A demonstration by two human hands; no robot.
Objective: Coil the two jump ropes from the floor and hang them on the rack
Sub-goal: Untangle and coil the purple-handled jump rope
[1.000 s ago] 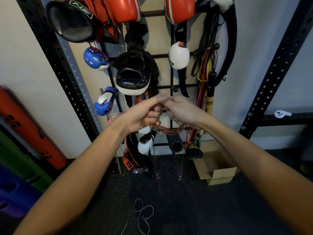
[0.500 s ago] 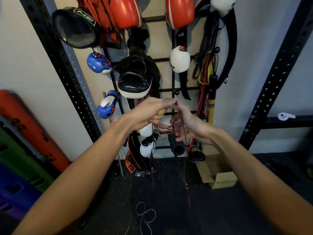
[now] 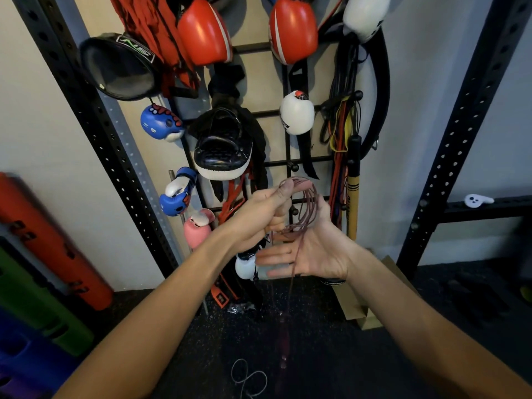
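My left hand (image 3: 260,216) is closed around a coil of thin dark-red jump rope (image 3: 309,197), chest-high in front of the wall rack (image 3: 305,161). The loops arch over my thumb and drop to the right. My right hand (image 3: 311,254) is open, palm up, just under the coil, and the rope's loose tail (image 3: 290,298) hangs across its palm toward the floor, its blurred handle end dangling lower. A second, white jump rope (image 3: 249,378) lies in loose loops on the dark floor below.
The rack carries boxing gloves (image 3: 203,30), a focus pad (image 3: 221,151), resistance bands (image 3: 342,131) and small hooks (image 3: 294,167). Black perforated uprights (image 3: 86,105) flank it. Coloured foam blocks (image 3: 43,246) lean at left. A cardboard box (image 3: 362,309) sits on the floor at right.
My right hand has let go of the coil, dropped and opened palm up under it. The left hand lifted the loops slightly. The rope's tail now hangs free.
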